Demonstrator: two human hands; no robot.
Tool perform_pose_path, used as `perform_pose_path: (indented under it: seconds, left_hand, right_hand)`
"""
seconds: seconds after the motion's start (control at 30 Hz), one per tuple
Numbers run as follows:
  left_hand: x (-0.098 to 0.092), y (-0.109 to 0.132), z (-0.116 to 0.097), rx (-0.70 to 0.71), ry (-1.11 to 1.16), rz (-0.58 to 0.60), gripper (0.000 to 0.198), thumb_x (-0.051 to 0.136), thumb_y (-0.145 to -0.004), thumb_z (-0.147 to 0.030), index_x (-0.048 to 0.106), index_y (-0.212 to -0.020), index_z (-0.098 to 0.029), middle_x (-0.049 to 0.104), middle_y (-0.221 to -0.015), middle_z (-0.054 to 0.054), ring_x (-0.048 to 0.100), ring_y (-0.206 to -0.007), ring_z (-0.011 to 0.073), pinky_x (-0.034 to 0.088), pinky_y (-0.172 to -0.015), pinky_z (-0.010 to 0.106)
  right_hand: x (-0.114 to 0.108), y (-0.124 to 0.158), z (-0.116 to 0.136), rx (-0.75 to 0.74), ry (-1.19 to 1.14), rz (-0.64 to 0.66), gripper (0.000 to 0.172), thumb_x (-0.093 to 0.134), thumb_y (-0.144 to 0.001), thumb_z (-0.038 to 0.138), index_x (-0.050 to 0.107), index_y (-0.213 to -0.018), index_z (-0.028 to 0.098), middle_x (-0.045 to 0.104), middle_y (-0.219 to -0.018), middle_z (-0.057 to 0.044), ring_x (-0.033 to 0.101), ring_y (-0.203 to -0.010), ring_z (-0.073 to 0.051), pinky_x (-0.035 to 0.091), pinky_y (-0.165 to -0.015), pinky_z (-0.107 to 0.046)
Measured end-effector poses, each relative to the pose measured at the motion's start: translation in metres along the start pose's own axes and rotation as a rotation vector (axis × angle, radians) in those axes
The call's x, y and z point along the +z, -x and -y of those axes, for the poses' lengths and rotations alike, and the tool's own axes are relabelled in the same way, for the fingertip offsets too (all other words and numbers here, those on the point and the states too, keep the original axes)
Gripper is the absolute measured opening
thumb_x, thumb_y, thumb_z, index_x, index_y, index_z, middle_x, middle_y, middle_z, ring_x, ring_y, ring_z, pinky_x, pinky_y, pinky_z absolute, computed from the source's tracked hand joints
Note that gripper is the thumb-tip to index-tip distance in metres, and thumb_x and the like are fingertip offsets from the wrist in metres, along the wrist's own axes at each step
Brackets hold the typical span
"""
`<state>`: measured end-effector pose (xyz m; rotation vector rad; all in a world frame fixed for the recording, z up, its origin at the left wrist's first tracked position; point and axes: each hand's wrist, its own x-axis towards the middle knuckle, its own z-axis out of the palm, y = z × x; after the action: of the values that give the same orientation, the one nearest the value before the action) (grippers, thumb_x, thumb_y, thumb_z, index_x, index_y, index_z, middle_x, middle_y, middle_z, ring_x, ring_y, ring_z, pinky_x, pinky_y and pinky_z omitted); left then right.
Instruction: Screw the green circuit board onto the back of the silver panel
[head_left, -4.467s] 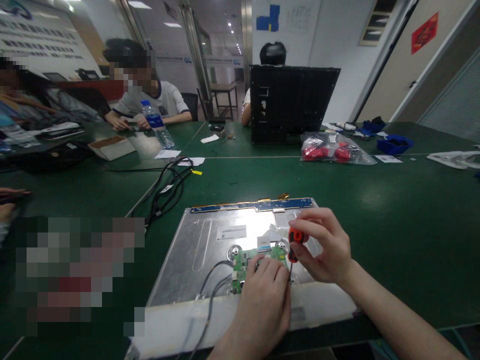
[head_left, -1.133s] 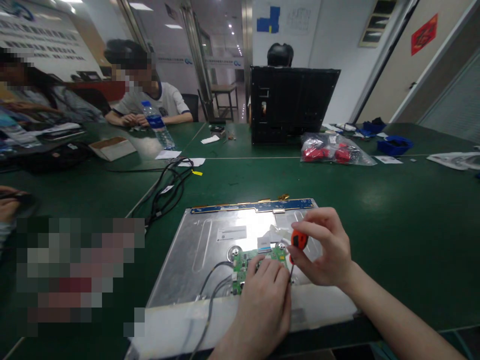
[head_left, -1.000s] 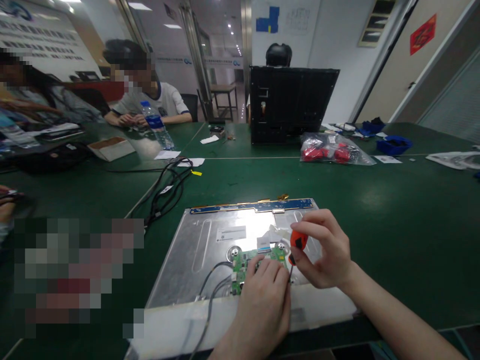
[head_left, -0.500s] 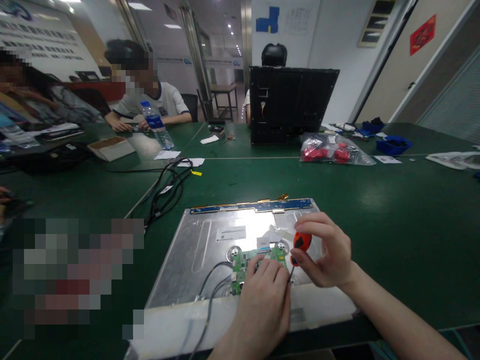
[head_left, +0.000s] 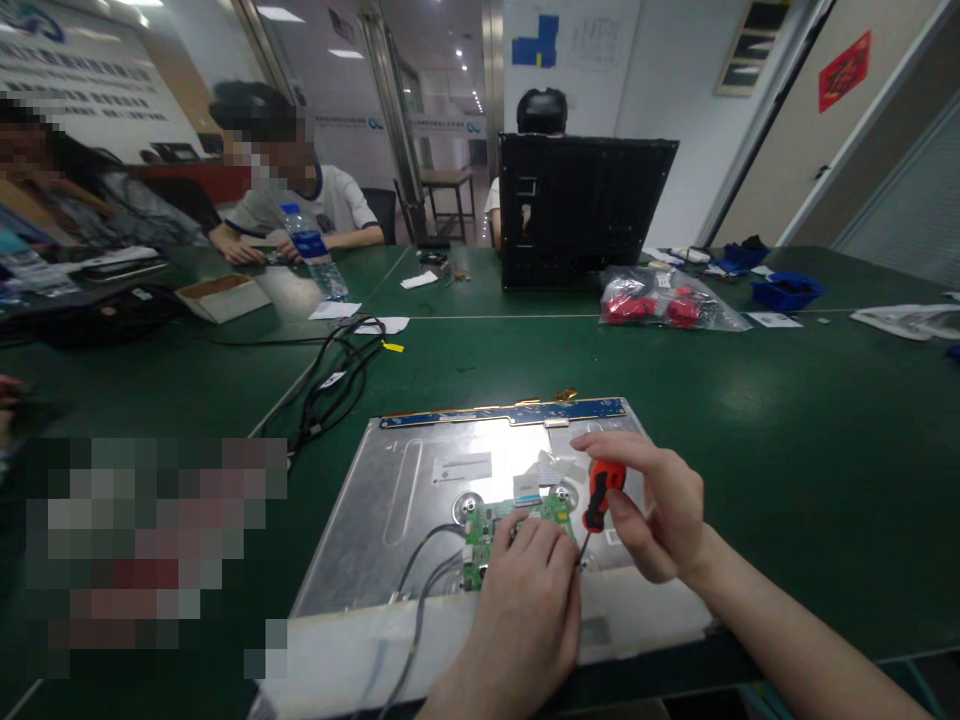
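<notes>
Orange screwdriver handle [head_left: 602,494], more exposed than earlier, held in right hand [head_left: 661,510]; left hand [head_left: 531,590] on circuit board [head_left: 478,528], grip unclear

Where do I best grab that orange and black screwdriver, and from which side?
Take the screwdriver by its thick handle, probably from the right, where the right hand is: the handle is wider than the thin metal shaft and leans right at its top, while the left hand lies close to the shaft's lower end.
</notes>
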<state>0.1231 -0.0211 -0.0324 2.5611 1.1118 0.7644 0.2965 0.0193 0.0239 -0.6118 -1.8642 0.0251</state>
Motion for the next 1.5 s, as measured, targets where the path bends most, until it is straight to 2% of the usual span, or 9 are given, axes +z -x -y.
perform_pose_path:
  seconds: [0.23, 0.43, 0.6, 0.73, 0.9, 1.03, 1.13, 1.33, 1.5]
  left_hand:
    - [0.001, -0.0001, 0.0004, 0.002, 0.01, 0.008, 0.015, 0.046, -0.088, -0.009, 0.055, -0.091, -0.02, 0.062, -0.092, 0.005, 0.056, -0.088, 0.0251, 0.038, -0.099, 0.049]
    - [0.0017, 0.0007, 0.0009, 0.0, 0.002, 0.0, 0.016, 0.045, -0.088, -0.008, 0.055, -0.092, -0.02, 0.062, -0.091, 0.005, 0.057, -0.089, 0.0249, 0.039, -0.098, 0.048]
    - [0.0007, 0.0004, 0.0003, -0.001, 0.011, -0.01, 0.017, 0.046, -0.087, -0.008, 0.055, -0.093, -0.021, 0.063, -0.093, 0.005, 0.057, -0.092, 0.0256, 0.039, -0.098, 0.048]
    - [0.001, 0.0004, -0.0001, 0.005, -0.006, -0.019, 0.017, 0.046, -0.087, -0.008, 0.055, -0.092, -0.02, 0.063, -0.092, 0.005, 0.057, -0.091, 0.0254, 0.039, -0.098, 0.048]
    - [0.0017, 0.0006, 0.0005, 0.004, -0.001, -0.004, 0.015, 0.046, -0.087, -0.008, 0.055, -0.091, -0.021, 0.063, -0.09, 0.005, 0.056, -0.089, 0.0251, 0.038, -0.099, 0.049]
    - [0.0017, 0.0008, 0.0008, 0.006, 0.002, -0.004, 0.017, 0.045, -0.087, -0.008, 0.055, -0.092, -0.02, 0.063, -0.091, 0.005, 0.056, -0.089, 0.0251, 0.038, -0.098, 0.049]
    - [0.0019, 0.0009, 0.0008, 0.002, 0.001, -0.003, 0.016, 0.045, -0.087, -0.008, 0.055, -0.092, -0.02, 0.063, -0.091, 0.005, 0.056, -0.088, 0.025, 0.038, -0.098, 0.049]
    - [-0.0011, -0.0005, -0.0008, -0.001, 0.011, -0.009, 0.018, 0.045, -0.086, -0.007, 0.056, -0.093, -0.021, 0.063, -0.092, 0.005, 0.057, -0.09, 0.025, 0.038, -0.098, 0.049]
    - [-0.0016, -0.0017, -0.0011, -0.003, 0.005, -0.006, 0.017, 0.046, -0.086, -0.007, 0.055, -0.091, -0.021, 0.063, -0.09, 0.005, 0.057, -0.088, 0.025, 0.039, -0.097, 0.049]
  right_hand:
    - [-0.0003, -0.0059, 0.0007, -0.065, 0.06, 0.0, 0.036, 0.054, -0.08, 0.014, 0.057, -0.115, 0.014, 0.069, -0.096, -0.011, 0.07, -0.088, -0.023, 0.06, -0.067, -0.032]
    - [0.0004, -0.0058, 0.0011, -0.048, 0.192, -0.016, 0.027, 0.058, -0.086, 0.021, 0.059, -0.113, 0.02, 0.06, -0.093, -0.008, 0.064, -0.081, -0.021, 0.057, -0.06, -0.031]
    - [0.0014, -0.0031, 0.0006, -0.042, 0.207, -0.024, 0.027, 0.066, -0.087, 0.029, 0.06, -0.112, 0.021, 0.057, -0.088, -0.005, 0.059, -0.07, -0.016, 0.052, -0.051, -0.026]
    - [0.0016, -0.0047, 0.0015, -0.04, 0.186, -0.013, 0.029, 0.063, -0.086, 0.02, 0.06, -0.115, 0.02, 0.061, -0.087, -0.005, 0.062, -0.068, -0.016, 0.054, -0.054, -0.027]
    - [0.0016, -0.0063, 0.0027, -0.038, 0.104, -0.01, 0.042, 0.053, -0.079, 0.008, 0.057, -0.12, 0.017, 0.067, -0.087, -0.007, 0.069, -0.074, -0.019, 0.059, -0.058, -0.028]
    - [-0.0005, -0.0049, 0.0025, -0.035, 0.014, 0.003, 0.045, 0.047, -0.078, 0.009, 0.055, -0.122, 0.016, 0.071, -0.095, -0.011, 0.072, -0.088, -0.023, 0.063, -0.069, -0.035]
    - [-0.0009, -0.0041, 0.0016, -0.048, -0.018, 0.014, 0.041, 0.05, -0.081, 0.013, 0.055, -0.122, 0.015, 0.071, -0.099, -0.013, 0.073, -0.092, -0.024, 0.064, -0.07, -0.036]
    - [0.0043, -0.0023, -0.0006, -0.025, -0.014, -0.033, 0.041, 0.061, -0.08, 0.01, 0.052, -0.119, 0.018, 0.072, -0.09, -0.007, 0.072, -0.074, -0.018, 0.062, -0.063, -0.03]
    - [0.0016, 0.0013, 0.0005, -0.005, -0.008, -0.012, 0.05, 0.054, -0.076, 0.011, 0.049, -0.126, 0.015, 0.072, -0.103, -0.012, 0.071, -0.07, -0.018, 0.061, -0.059, -0.031]
